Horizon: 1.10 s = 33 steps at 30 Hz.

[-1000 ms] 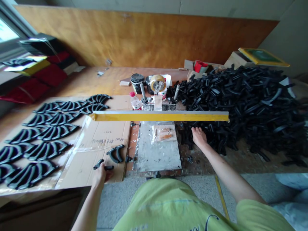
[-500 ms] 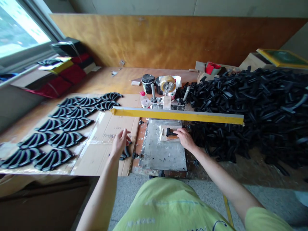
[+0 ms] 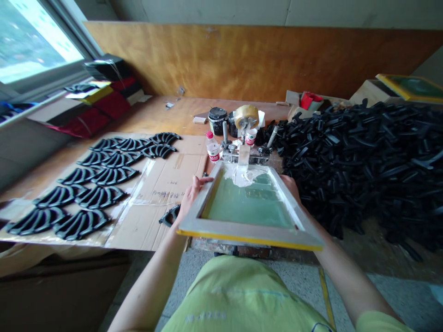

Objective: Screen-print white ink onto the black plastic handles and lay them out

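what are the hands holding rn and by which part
The green-meshed frame: left hand at its left side, right hand at its right side, both toward the far end.

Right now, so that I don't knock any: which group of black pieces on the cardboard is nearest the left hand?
The small group beside the left forearm, alone toward the cardboard's near right corner; the larger fans cluster together.

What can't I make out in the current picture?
All in the head view:
Whatever lies under the frame: covered by it.
Right hand fingertips: hidden by the frame's side.
Pile's right end: cut off by the picture's edge.
Writing on the cardboard: too small, blurred.
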Tool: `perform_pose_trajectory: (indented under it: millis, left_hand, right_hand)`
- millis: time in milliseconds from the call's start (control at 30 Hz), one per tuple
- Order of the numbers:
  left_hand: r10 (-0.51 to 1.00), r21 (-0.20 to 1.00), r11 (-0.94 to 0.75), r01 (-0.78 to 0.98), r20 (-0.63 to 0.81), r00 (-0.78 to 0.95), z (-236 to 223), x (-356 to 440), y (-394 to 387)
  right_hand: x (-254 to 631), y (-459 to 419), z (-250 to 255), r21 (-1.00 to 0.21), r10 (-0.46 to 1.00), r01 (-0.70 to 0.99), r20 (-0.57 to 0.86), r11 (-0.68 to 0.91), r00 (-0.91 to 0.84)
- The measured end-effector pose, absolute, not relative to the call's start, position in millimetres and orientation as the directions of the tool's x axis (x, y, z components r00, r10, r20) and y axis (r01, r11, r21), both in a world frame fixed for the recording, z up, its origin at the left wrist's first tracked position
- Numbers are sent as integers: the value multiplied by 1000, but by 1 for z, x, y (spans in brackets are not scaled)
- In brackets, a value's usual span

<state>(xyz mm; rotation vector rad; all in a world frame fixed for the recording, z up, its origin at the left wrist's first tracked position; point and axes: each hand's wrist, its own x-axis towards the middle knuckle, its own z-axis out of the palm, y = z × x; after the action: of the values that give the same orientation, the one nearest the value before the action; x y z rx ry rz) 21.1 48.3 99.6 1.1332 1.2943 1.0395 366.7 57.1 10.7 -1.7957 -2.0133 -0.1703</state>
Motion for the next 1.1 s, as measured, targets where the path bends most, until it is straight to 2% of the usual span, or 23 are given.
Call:
perform_pose_trajectory:
  millis: [67, 133, 233, 433, 567, 667, 733, 800, 867, 933, 1033, 1100]
  left_hand:
    - [958, 956, 274, 105, -281, 55, 76, 13, 35]
    - [940, 940, 329, 85, -335, 70, 50, 10, 25]
    - [934, 934, 344, 97, -351, 68, 18, 12, 20]
    - [943, 926, 322, 194, -332, 17, -3, 12, 23]
    - [942, 924, 327, 200, -335, 8, -7, 9, 24]
    - [935, 920, 348, 179, -354, -2, -8, 9, 23]
    - [932, 917, 357, 177, -362, 0, -8, 9, 23]
    - [930, 918, 361, 167, -367, 7, -7, 9, 23]
    - [932, 920, 357, 160, -363, 14, -7, 8, 22]
    - [934, 921, 350, 170, -358, 16, -7, 7, 22]
    - [932, 915, 353, 194, -361, 10, -6, 7, 22]
    - [930, 913, 360, 192, -369, 9, -2, 7, 22]
  right_hand:
    - [371, 73, 25, -291, 912, 954, 408, 78, 50]
    - [355, 92, 40, -353, 895, 926, 444, 134, 40]
    - [309, 122, 55, -308, 880, 899, 451, 311, -150]
    - [261, 130, 45, -219, 944, 920, 135, 325, -302]
    - [278, 89, 36, -231, 824, 791, 150, 567, -547]
    - [294, 71, 40, -303, 694, 637, 140, 709, -706]
    - [298, 73, 42, -360, 687, 610, 136, 706, -714]
    - [295, 79, 40, -387, 751, 655, 190, 649, -632]
    - [289, 80, 32, -382, 786, 687, 277, 618, -553]
    - [286, 74, 24, -357, 759, 670, 333, 651, -559]
    - [288, 63, 21, -335, 704, 619, 321, 710, -634]
    - [287, 68, 31, -338, 726, 643, 284, 687, -626]
